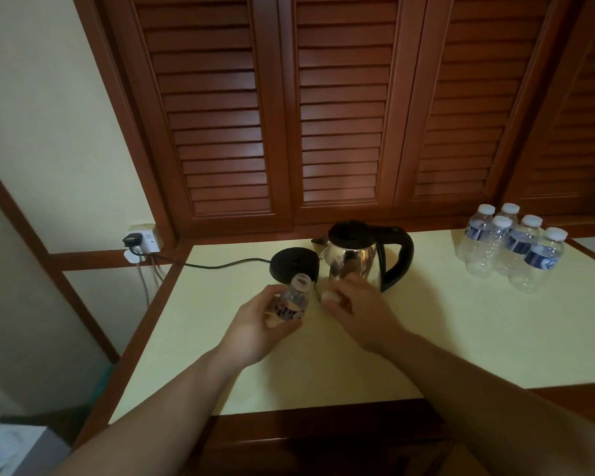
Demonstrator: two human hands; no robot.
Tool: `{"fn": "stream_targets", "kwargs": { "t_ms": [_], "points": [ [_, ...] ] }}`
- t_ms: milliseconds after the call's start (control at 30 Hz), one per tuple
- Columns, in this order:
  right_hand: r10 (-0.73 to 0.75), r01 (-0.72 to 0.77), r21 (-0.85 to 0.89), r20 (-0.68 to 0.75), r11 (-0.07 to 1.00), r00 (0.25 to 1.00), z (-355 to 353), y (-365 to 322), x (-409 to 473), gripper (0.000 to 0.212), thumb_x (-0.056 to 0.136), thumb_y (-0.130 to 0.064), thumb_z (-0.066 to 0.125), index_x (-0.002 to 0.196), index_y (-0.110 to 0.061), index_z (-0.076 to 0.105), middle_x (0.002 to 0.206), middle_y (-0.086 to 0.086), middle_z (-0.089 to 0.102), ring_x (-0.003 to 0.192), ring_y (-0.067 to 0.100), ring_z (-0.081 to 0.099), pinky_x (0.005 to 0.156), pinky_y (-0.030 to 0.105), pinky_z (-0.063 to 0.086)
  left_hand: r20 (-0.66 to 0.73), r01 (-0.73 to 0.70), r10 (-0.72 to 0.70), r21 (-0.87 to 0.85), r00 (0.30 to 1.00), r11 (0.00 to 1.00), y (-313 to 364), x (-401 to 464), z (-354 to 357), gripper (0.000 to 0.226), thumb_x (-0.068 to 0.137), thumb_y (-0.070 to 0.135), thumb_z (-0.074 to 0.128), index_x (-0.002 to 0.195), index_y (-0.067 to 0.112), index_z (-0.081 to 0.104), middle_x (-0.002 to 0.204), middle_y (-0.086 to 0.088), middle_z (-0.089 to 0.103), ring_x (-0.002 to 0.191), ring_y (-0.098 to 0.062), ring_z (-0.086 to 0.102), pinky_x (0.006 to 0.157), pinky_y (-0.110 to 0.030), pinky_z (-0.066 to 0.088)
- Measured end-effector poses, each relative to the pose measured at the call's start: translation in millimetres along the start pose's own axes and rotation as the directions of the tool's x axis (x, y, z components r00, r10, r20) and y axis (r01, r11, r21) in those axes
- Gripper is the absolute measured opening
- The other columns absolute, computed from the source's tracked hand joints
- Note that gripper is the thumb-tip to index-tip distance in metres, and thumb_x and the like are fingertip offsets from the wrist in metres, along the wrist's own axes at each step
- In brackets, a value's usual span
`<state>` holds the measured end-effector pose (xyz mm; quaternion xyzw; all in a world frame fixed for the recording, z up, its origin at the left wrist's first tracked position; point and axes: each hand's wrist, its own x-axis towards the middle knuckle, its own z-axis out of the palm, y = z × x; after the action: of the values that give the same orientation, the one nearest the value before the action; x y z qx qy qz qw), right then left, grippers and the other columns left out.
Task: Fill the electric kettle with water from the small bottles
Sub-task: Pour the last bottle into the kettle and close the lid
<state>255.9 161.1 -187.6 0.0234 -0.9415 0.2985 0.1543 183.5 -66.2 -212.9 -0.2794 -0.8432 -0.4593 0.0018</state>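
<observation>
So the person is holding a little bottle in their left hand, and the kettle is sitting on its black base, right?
Not quite. The left hand does hold the little bottle, but the kettle is not on its black base. It stands on the table just to the right of the base, as the head view shows.

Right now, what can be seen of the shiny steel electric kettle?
The shiny steel electric kettle stands upright on the pale yellow tabletop, off its round black base, which lies just to its left. Its lid looks black and closed, the spout points left, and the black handle faces right. The right hand is close in front of it; contact cannot be told.
</observation>
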Motion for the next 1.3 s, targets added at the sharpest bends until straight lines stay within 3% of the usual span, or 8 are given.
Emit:
{"fn": "stream_targets", "kwargs": {
  "t_ms": [200, 533, 700, 767, 900, 1033, 1133, 1300],
  "points": [
    [0.008, -0.001, 0.213, -0.031, 0.977, 0.999, -29.3, -24.5, 10.3, 0.035, 0.100, -0.029, 0.066, 0.134, -0.022, 0.065, 0.118, -0.003, 0.058, 0.097, -0.002, 0.059, 0.076, 0.004, 0.046, 0.009, -0.071, 0.071, 0.147, 0.997, 0.987, -1.6, 8.1, -9.0, 0.059, 0.084, 0.040, 0.084, 0.137, 0.038, 0.059, 0.107, 0.013, 0.058, 0.099, -0.007, 0.057, 0.083, -0.024, 0.049],
    [0.002, -0.018, 0.173, 0.089, 0.985, 0.996, -33.9, -13.7, 7.9, 0.035, 0.098, -0.029, 0.070, 0.134, -0.028, 0.068, 0.118, -0.010, 0.066, 0.103, 0.000, 0.062, 0.086, 0.017, 0.051, 0.118, -0.095, 0.073, 0.197, 0.990, 0.976, 4.7, 15.9, -15.1, 0.063, 0.084, 0.043, 0.084, 0.140, 0.044, 0.056, 0.117, 0.021, 0.064, 0.103, 0.004, 0.060, 0.084, -0.015, 0.049],
    [0.064, -0.087, 0.166, 0.138, 0.982, 0.988, -36.9, -2.4, -1.4, 0.029, 0.098, -0.036, 0.068, 0.126, -0.029, 0.071, 0.103, -0.022, 0.066, 0.096, -0.004, 0.063, 0.083, 0.015, 0.050, 0.208, -0.126, 0.083, 0.199, 0.974, 0.972, 7.9, 19.0, -8.3, 0.063, 0.085, 0.044, 0.082, 0.142, 0.044, 0.056, 0.123, 0.020, 0.065, 0.109, 0.001, 0.059, 0.093, -0.025, 0.053],
    [0.124, -0.141, 0.159, 0.112, 0.977, 0.986, -33.9, 3.6, -5.6, 0.020, 0.100, -0.041, 0.064, 0.110, -0.026, 0.074, 0.090, -0.014, 0.070, 0.083, 0.000, 0.067, 0.075, 0.019, 0.053, 0.186, -0.173, 0.133, 0.218, 0.974, 0.961, 10.3, 19.4, 1.1, 0.062, 0.085, 0.043, 0.083, 0.141, 0.042, 0.057, 0.123, 0.020, 0.064, 0.109, -0.001, 0.058, 0.094, -0.026, 0.051],
    [0.222, -0.231, 0.077, 0.114, 0.970, 0.968, -36.2, 14.2, -13.0, 0.041, 0.106, -0.047, 0.048, 0.090, -0.013, 0.066, 0.080, 0.012, 0.067, 0.062, 0.012, 0.060, 0.060, 0.035, 0.054, 0.204, -0.204, 0.161, 0.214, 0.966, 0.955, 19.0, 21.9, 26.2, 0.063, 0.084, 0.044, 0.083, 0.142, 0.041, 0.056, 0.122, 0.018, 0.065, 0.106, -0.003, 0.059, 0.094, -0.027, 0.051],
    [0.230, -0.252, 0.226, 0.121, 0.941, 0.966, -56.7, 31.4, -22.3, 0.026, 0.102, -0.042, 0.060, 0.105, -0.018, 0.069, 0.089, 0.007, 0.067, 0.067, 0.012, 0.065, 0.050, 0.025, 0.053, 0.214, -0.195, 0.156, 0.175, 0.964, 0.965, 27.7, 26.3, 49.5, 0.062, 0.083, 0.046, 0.083, 0.139, 0.046, 0.057, 0.119, 0.021, 0.066, 0.102, -0.002, 0.060, 0.089, -0.024, 0.052],
    [0.152, -0.188, 0.235, 0.165, 0.954, 0.974, -77.7, 51.2, -29.5, 0.026, 0.099, -0.043, 0.066, 0.111, -0.020, 0.070, 0.087, -0.005, 0.067, 0.067, 0.011, 0.068, 0.053, 0.022, 0.054, 0.210, -0.185, 0.151, 0.152, 0.966, 0.971, 38.5, 28.4, 67.5, 0.062, 0.081, 0.046, 0.085, 0.137, 0.046, 0.059, 0.118, 0.026, 0.066, 0.102, 0.004, 0.061, 0.086, -0.014, 0.048],
    [0.164, -0.173, 0.086, 0.096, 0.981, 0.982, -104.9, 90.6, -34.6, 0.040, 0.102, -0.047, 0.057, 0.087, -0.010, 0.063, 0.081, 0.014, 0.061, 0.063, 0.020, 0.052, 0.062, 0.032, 0.045, 0.164, -0.216, 0.190, 0.160, 0.968, 0.963, 75.6, 34.0, 116.6, 0.064, 0.077, 0.048, 0.087, 0.136, 0.041, 0.062, 0.123, 0.024, 0.067, 0.108, 0.005, 0.063, 0.090, -0.013, 0.051]
  ]
}}
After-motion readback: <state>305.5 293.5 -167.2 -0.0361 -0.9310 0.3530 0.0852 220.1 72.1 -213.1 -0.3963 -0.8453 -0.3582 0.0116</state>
